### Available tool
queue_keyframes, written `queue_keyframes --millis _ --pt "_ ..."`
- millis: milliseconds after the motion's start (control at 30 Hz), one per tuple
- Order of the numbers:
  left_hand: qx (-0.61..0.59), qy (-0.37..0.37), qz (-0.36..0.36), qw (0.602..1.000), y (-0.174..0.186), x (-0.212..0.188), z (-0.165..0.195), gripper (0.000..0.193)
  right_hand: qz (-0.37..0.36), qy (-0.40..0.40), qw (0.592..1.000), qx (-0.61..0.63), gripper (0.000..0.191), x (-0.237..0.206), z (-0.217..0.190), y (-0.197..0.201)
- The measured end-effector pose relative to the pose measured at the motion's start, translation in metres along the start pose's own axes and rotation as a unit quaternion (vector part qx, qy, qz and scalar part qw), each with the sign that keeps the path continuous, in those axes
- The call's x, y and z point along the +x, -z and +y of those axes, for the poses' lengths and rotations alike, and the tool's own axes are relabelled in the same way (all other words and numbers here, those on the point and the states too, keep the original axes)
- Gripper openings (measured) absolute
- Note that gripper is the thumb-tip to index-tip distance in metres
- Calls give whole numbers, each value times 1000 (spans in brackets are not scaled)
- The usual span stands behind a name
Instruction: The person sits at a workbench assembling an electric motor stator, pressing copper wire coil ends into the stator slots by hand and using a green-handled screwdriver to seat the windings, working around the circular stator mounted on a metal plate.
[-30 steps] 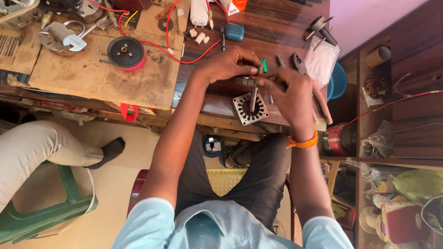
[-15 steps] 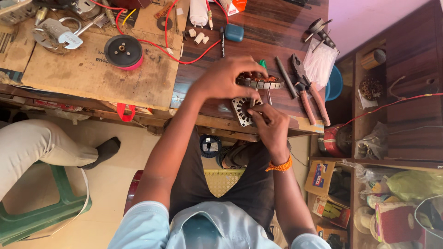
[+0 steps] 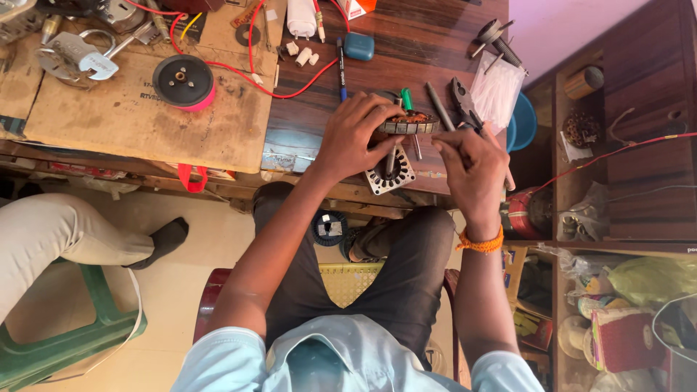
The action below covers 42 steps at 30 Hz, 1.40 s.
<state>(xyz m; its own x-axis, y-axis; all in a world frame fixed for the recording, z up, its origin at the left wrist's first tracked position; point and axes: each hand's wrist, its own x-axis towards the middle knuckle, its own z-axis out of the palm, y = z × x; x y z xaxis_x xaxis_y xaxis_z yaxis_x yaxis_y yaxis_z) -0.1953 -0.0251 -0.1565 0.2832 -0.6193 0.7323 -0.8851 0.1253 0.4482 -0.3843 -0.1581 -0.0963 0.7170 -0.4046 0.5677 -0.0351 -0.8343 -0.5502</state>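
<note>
My left hand (image 3: 352,138) grips a round motor stator (image 3: 410,124) with copper windings and holds it just above the wooden table's front edge (image 3: 305,145). My right hand (image 3: 472,167), with an orange thread at the wrist, is beside the stator's right rim. Its fingertips are pinched together, and I see nothing between them. A thin metal rod (image 3: 392,157) hangs down from the held stator. Under it, a second flat slotted stator core (image 3: 390,178) lies on the table edge.
Pliers (image 3: 462,101), a green-handled screwdriver (image 3: 406,99), a blue pen (image 3: 341,69) and a clear plastic bag (image 3: 497,91) lie behind my hands. A black wheel (image 3: 184,81) and red wire sit on cardboard (image 3: 116,123). Another person's leg (image 3: 65,232) is left; shelves (image 3: 624,181) are right.
My right hand has come out from under the stator and moved to its right side. My left hand has kept hold of the stator and shifted slightly.
</note>
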Motion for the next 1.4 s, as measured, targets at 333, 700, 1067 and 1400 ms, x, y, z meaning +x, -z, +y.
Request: queue_keyframes --millis 333,700,1067,1400 --pt "6 3 45 999 -4 2 3 47 -23 -31 999 18 3 33 -9 -11" --pt "6 13 42 999 -4 0 5 44 -34 6 999 21 3 57 5 -21" --pt "-130 261 -155 944 -5 56 -22 54 -117 1 992 -54 11 84 38 -26" --pt "-306 262 -241 883 -11 55 -49 22 -62 -94 993 35 15 69 7 -24"
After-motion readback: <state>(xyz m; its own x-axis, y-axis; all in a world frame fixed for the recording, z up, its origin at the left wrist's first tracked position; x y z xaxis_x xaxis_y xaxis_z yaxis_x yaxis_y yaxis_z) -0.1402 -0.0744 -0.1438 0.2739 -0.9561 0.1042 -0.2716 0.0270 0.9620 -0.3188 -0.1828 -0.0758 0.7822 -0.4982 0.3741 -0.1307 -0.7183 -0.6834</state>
